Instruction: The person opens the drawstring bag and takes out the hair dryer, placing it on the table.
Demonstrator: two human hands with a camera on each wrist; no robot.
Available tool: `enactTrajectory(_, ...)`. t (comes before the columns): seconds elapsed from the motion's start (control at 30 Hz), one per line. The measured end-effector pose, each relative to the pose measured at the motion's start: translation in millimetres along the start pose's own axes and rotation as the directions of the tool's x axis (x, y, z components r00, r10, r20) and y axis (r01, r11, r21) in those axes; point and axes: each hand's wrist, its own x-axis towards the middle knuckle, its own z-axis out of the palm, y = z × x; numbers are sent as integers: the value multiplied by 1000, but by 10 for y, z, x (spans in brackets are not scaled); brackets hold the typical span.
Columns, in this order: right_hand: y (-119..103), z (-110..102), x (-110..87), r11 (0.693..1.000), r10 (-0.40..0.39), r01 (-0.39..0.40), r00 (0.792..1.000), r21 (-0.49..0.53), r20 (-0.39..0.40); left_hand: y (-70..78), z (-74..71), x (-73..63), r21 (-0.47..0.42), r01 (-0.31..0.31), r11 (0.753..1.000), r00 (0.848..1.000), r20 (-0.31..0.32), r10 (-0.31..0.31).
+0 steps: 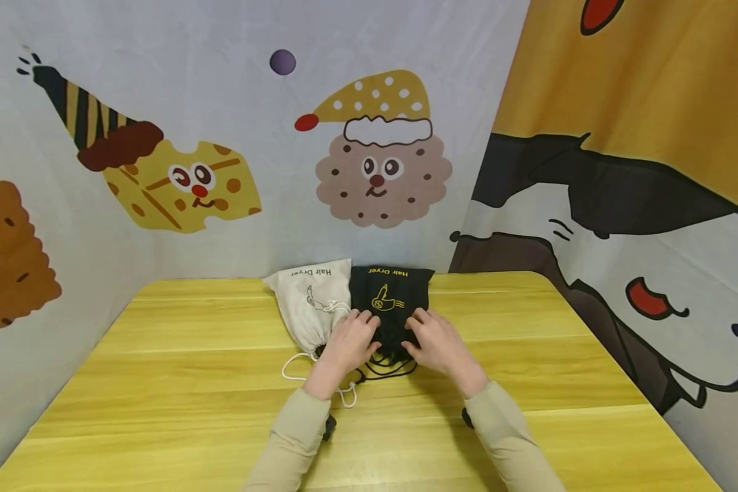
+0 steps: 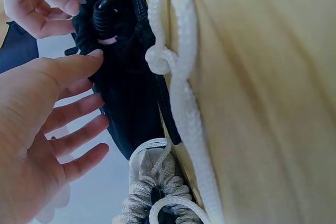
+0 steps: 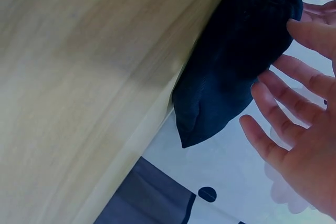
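A black drawstring bag (image 1: 400,283) printed "Hair Dryer" in yellow lies on the table, its mouth facing me. My left hand (image 1: 347,342) is over its left edge, fingers spread and relaxed, with the thumb tip right at the mouth. Opposite, my right hand (image 1: 433,342) reaches along the right edge; its fingers (image 3: 283,98) are loosely extended beside the cloth. In the left wrist view, a coiled black cord (image 2: 107,17) shows inside the mouth, with a bit of pink below. Left of it lies a beige drawstring bag (image 1: 304,297), also printed "Hair Dryer", gathered at its neck.
A white drawstring (image 2: 197,129) trails from the beige bag across the wooden table (image 1: 178,396). Black drawstring loops (image 1: 400,372) lie in front of the black bag. Behind the table's far edge hangs a cartoon-printed curtain (image 1: 221,82), and another stands at the right.
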Motion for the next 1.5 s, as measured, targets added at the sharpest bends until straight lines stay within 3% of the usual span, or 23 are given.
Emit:
enactTrajectory(0.4,-81,25,20,994,32,-20,994,-111,105,26,32,52,60,5,998,999,31,-7)
enactTrajectory(0.6,-104,51,41,993,8,1,997,-121,71,33,59,78,78,14,997,998,54,-19)
enactTrajectory(0.97,-103,80,55,985,-41,48,998,-166,48,38,61,103,94,-1,996,1000,32,-2)
enactTrajectory(1.5,-63,109,64,989,-17,16,1000,-147,-9,36,53,114,78,7,997,999,42,-10)
